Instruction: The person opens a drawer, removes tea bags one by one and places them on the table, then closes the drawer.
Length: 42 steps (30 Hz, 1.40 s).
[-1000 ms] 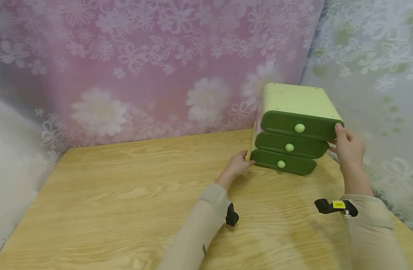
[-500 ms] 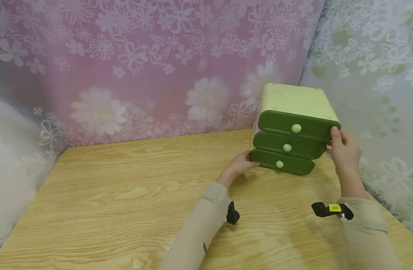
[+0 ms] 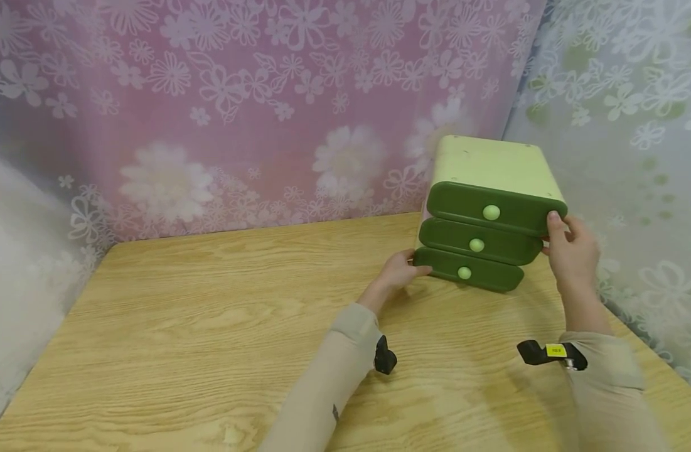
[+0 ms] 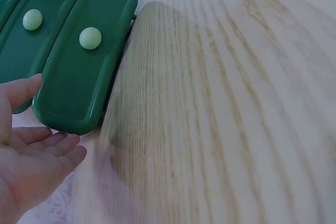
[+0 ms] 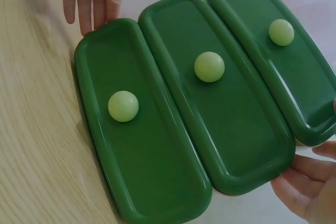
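A small drawer unit (image 3: 492, 164) with a pale yellow-green top stands at the table's far right. Three dark green drawer fronts (image 5: 173, 93) are stacked in it, each with a round pale green knob (image 4: 90, 38), all pushed in. Low on its left side, my left hand (image 3: 398, 271) has its thumb at the front of the bottom drawer, fingers extended along the end in the left wrist view. My right hand (image 3: 577, 254) holds the upper right corner, thumb on the top drawer front and fingers on the side, partly hidden.
A wood-grain table (image 3: 221, 326) spreads out to the left and in front of the unit. Behind it hangs a pink floral curtain (image 3: 255, 125), with a pale floral curtain (image 3: 633, 157) close on the right. The table's right edge runs near the right arm.
The drawer unit has shifted slightly to the left, and my right hand has moved with it. My left thumb now overlaps the bottom drawer's front more.
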Tool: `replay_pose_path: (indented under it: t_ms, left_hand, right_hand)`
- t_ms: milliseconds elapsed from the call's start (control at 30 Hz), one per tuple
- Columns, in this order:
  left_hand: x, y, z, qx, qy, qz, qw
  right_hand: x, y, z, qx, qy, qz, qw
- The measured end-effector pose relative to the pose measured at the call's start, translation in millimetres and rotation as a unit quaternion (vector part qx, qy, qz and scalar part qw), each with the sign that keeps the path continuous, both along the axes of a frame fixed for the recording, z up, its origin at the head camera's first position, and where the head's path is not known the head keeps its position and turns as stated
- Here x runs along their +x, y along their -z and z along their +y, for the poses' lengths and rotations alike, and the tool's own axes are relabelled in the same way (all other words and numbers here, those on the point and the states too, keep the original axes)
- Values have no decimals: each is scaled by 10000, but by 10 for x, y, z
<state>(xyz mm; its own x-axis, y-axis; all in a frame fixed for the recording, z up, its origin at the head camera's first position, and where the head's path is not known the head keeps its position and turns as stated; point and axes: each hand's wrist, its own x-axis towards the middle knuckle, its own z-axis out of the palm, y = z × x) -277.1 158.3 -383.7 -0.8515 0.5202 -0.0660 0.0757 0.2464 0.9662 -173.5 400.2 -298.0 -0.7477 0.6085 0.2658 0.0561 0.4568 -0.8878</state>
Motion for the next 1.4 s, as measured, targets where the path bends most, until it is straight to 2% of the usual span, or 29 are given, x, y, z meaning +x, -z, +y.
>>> replay_pose_path:
  t_ms: [200,333,433,567,700,900,967,1233,1400]
  left_hand:
    - [-33,-13,-124,-186,-18,59,9998]
    - [-47,-20,-201,-351,92,190,9992]
    - [-43,-29,-256,-256,109,145,9995]
    - [-40,-44,-332,-191,-33,60,9998]
    - [-63,-58,-391,-437,-404,262,9979]
    - [-93,-53,-446,-604,-1339,531,9877]
    - [-77,-56,-449,-603,-1552,588,9843]
    - [-29,-56,-440,-828,-1857,993,9741]
    - [-47,10,-443,-268,-2105,746,9744]
  right_hand:
    - [-30,28,-119,201,117,134,9996]
    - [-26,40,-178,168,60,146,9997]
    - [-21,42,-226,102,44,162,9998]
    - [-31,42,-308,-115,88,199,9997]
    - [-57,52,-387,-253,132,253,9993]
    - [-112,78,-499,-363,76,501,9981]
    - [-117,87,-523,-390,67,605,9974]
    - [-138,107,-613,-321,130,842,9959]
    - [-133,113,-650,-278,20,772,9966]
